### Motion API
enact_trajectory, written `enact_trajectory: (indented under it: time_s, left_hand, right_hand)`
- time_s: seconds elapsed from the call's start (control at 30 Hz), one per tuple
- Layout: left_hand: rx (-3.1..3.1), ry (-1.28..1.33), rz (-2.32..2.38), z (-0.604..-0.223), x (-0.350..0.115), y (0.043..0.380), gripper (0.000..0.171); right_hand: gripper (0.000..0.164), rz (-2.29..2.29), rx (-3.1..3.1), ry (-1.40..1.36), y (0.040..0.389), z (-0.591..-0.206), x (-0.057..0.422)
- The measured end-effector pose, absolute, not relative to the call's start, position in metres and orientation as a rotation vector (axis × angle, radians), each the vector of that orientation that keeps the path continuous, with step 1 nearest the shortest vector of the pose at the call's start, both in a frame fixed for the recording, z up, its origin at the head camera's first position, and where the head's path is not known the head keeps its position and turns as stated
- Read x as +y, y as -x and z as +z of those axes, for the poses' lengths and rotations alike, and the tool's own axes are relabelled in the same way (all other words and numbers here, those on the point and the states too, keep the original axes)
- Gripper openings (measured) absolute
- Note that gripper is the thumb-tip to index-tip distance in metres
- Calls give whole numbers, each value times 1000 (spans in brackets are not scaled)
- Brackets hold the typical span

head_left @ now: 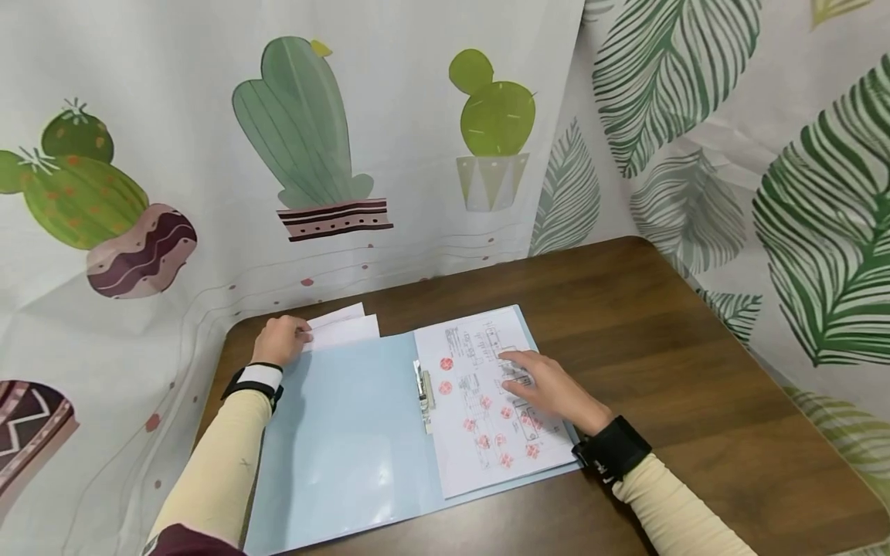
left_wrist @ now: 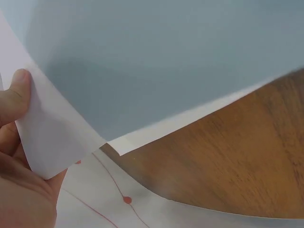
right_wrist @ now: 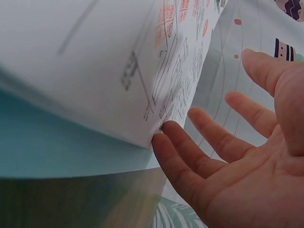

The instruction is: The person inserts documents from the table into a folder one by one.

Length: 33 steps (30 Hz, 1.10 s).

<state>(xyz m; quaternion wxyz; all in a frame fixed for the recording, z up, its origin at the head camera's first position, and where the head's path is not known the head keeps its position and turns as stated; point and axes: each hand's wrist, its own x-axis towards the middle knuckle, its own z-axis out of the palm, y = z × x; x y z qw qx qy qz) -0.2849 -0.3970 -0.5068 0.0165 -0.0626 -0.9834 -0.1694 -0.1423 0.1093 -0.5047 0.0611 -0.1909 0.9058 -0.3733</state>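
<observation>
A light blue folder (head_left: 348, 440) lies spread out on the wooden table. At its far left corner my left hand (head_left: 280, 340) pinches white paper (head_left: 341, 332) that sticks out past the folder's back edge. In the left wrist view the thumb presses on the face of this paper (left_wrist: 52, 123), with fingers behind it. A stack of printed sheets (head_left: 466, 455) with red stamps and line drawings sits on the folder's right side, beside a metal clip (head_left: 422, 390) at the spine. Over those sheets is my right hand (head_left: 556, 390), fingers spread and gripping nothing; its fingertips are right at the sheets' edge in the right wrist view.
Bare brown table (head_left: 626, 332) extends to the right of the folder. Behind it hangs a white curtain (head_left: 410, 100) with cactus prints, and on the right a leaf-patterned one (head_left: 730, 116). The table's left edge runs close to my left forearm.
</observation>
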Motion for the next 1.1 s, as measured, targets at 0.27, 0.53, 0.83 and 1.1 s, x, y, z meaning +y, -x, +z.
enact_trajectory:
  time_s: [0.27, 0.53, 0.83, 1.1]
  left_hand:
    - [-3013, 199, -521, -486, -399, 277, 7]
    - [-2813, 377, -403, -438, -397, 270, 6]
    - [-2561, 470, -265, -382, -387, 250, 9]
    - [-2424, 479, -212, -331, -373, 241, 9]
  right_hand:
    - [55, -1108, 2721, 586, 143, -502, 111]
    - [55, -1080, 2713, 595, 143, -501, 113]
    - [54, -1049, 2722, 605, 143, -502, 112]
    - [55, -1059, 2721, 600, 141, -501, 111]
